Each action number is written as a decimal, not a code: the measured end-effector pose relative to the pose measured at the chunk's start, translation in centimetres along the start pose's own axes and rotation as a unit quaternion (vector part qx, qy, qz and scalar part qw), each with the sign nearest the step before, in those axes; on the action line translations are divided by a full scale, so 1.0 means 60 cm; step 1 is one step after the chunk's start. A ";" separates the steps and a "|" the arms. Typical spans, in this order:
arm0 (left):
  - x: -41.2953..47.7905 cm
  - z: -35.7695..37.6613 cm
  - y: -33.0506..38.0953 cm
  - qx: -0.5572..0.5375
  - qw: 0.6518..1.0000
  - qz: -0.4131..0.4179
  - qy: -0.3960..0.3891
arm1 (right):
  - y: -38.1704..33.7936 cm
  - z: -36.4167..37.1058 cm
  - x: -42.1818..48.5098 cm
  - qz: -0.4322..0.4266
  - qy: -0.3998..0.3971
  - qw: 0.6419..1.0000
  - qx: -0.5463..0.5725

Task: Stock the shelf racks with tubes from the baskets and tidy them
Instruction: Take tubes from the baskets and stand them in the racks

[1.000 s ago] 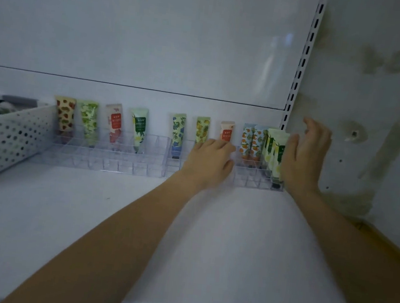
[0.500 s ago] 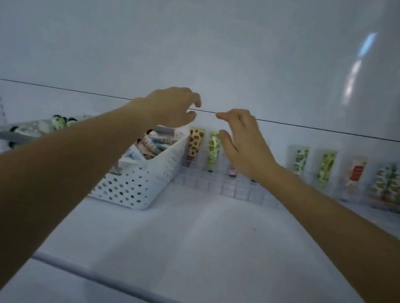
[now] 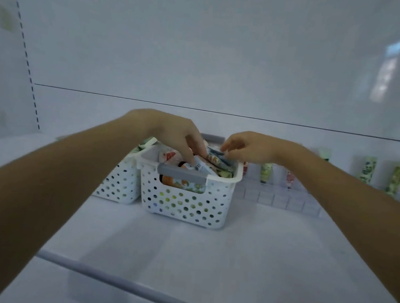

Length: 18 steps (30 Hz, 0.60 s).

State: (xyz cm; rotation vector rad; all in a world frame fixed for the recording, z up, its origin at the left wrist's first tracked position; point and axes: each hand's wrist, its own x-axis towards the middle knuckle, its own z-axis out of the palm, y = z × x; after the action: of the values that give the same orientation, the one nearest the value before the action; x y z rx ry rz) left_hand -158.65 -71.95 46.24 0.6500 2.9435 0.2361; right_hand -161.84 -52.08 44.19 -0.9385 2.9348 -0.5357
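A white perforated basket with a grey handle stands mid-shelf, filled with patterned tubes. My left hand reaches down into it, fingers among the tubes and touching one with a white label; whether it grips is hidden. Over the basket's far right corner, my right hand pinches the end of a tube with curled fingertips. To the right, a clear compartment rack runs along the back wall. Tubes stand upright in it.
A second white perforated basket sits just left of and behind the first, also holding tubes. The shelf's front lip crosses the foreground. A slotted upright rises at the far left by the back panel.
The view swung left from the rack to the baskets. Both hands left the rack, moved across and came down into the nearer basket.
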 end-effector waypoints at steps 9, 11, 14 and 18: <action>0.023 0.013 -0.006 -0.013 0.999 0.029 -0.005 | -0.010 0.000 0.022 0.022 0.028 0.997 -0.073; 0.019 0.006 -0.005 -0.023 0.999 0.033 -0.001 | -0.009 -0.003 0.022 0.004 0.113 0.992 -0.063; 0.002 -0.015 -0.010 -0.033 0.999 0.023 0.026 | -0.006 -0.020 0.019 0.006 0.254 0.963 0.087; -0.021 -0.037 -0.011 -0.232 0.969 -0.008 0.086 | 0.000 -0.045 0.007 0.044 0.312 0.865 0.389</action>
State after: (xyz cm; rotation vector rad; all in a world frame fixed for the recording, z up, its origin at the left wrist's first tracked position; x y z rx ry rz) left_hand -158.12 -73.36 48.39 0.5561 2.8778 0.9875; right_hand -162.51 -51.44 46.77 -0.5690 2.6741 -2.1339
